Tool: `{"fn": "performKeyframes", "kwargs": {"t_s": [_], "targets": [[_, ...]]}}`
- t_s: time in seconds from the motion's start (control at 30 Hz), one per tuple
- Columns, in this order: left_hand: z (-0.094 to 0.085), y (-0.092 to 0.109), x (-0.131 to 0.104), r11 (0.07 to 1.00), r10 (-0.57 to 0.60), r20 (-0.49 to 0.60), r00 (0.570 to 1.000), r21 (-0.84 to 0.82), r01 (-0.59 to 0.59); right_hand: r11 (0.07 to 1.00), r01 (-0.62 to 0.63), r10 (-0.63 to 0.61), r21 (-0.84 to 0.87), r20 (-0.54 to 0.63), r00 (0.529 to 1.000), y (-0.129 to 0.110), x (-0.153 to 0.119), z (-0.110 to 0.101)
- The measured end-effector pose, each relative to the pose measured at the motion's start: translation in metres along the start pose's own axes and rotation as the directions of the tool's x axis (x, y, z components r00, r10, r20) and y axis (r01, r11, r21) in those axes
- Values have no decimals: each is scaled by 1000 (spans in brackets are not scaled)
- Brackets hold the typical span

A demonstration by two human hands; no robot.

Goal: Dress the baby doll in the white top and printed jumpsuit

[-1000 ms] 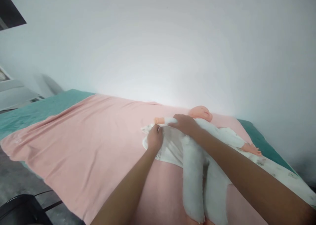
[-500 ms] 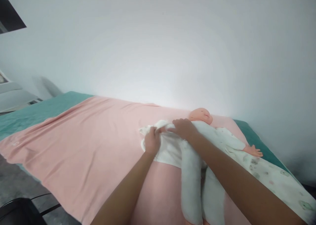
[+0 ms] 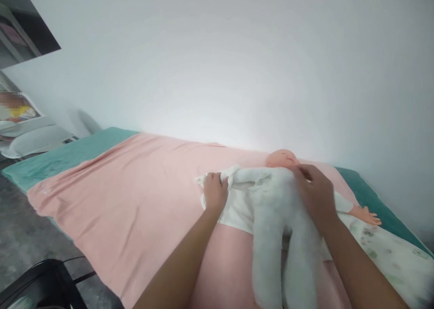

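Observation:
A doll (image 3: pixel 276 209) with a soft white body lies on its back, its head toward the wall. A white printed baby shirt (image 3: pixel 237 209) is spread beneath it, open at the front. My left hand (image 3: pixel 215 192) is closed on the shirt's sleeve, where the doll's arm on that side reaches into the cloth. The doll's hand there is hidden. My right hand (image 3: pixel 317 194) is by the doll's neck and far shoulder with its fingers bent together; what they pinch cannot be made out. The doll's other hand (image 3: pixel 368 215) sticks out at the right, fingers spread.
A pink sheet (image 3: pixel 142 187) covers most of the green bedding (image 3: pixel 74 153), which lies against a white wall (image 3: pixel 220 74). White patterned cloth (image 3: pixel 389 255) lies at the right. A black object (image 3: pixel 44 284) stands at lower left. A person (image 3: pixel 16 108) is at far left.
My right hand has moved from beside my left hand across the doll's chest to its far shoulder. My left hand stays on the sleeve. The view has shifted slightly left.

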State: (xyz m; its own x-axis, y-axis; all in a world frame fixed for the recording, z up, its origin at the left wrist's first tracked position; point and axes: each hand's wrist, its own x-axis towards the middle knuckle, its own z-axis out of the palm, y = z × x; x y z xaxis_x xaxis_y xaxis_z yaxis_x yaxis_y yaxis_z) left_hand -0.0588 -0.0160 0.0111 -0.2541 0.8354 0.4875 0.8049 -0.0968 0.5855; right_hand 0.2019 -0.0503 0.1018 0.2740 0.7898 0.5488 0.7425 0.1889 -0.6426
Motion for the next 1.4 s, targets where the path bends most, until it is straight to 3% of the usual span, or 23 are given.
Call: {"fn": "performKeyframes", "kwargs": {"t_s": [0.07,0.17,0.27,0.37,0.47,0.6,0.77,0.93,1.03,1.13,1.3,1.33,1.4], "targets": [[1,1,0,999,27,15,1000,24,-27,978,-182,170,-98,-121,978,30,-13,-13],[-2,3,-2,999,39,17,999,-29,-38,871,-387,395,-303,-35,918,60,-24,-18],[-10,8,-3,988,-21,35,999,-154,27,801,-373,448,-468,57,892,63,-24,-18],[-18,20,1,950,-122,102,987,-276,146,794,-349,467,-499,133,874,54,-21,-19],[-20,38,12,936,-162,146,976,-292,199,865,-348,420,-361,143,896,49,-22,-17],[-11,66,33,951,-117,188,975,-261,164,944,-330,329,-23,169,929,46,-28,-5],[-1,98,50,966,-31,264,964,-240,97,921,-333,277,203,259,925,32,-34,10],[-3,124,63,974,92,326,941,-227,-16,865,-364,222,344,388,894,27,-38,24],[-7,137,53,976,133,339,932,-209,-63,834,-395,195,385,464,864,28,-40,29],[-18,144,23,968,177,328,928,-229,-104,832,-395,169,390,500,849,28,-42,29],[-64,132,-30,888,337,313,888,-418,-190,846,-379,180,375,467,865,30,-42,30],[-73,123,-35,878,307,295,905,-455,-150,850,-375,181,370,463,868,32,-42,31],[-87,96,-37,861,99,236,967,-507,35,850,-380,186,365,466,865,36,-42,34]]}}
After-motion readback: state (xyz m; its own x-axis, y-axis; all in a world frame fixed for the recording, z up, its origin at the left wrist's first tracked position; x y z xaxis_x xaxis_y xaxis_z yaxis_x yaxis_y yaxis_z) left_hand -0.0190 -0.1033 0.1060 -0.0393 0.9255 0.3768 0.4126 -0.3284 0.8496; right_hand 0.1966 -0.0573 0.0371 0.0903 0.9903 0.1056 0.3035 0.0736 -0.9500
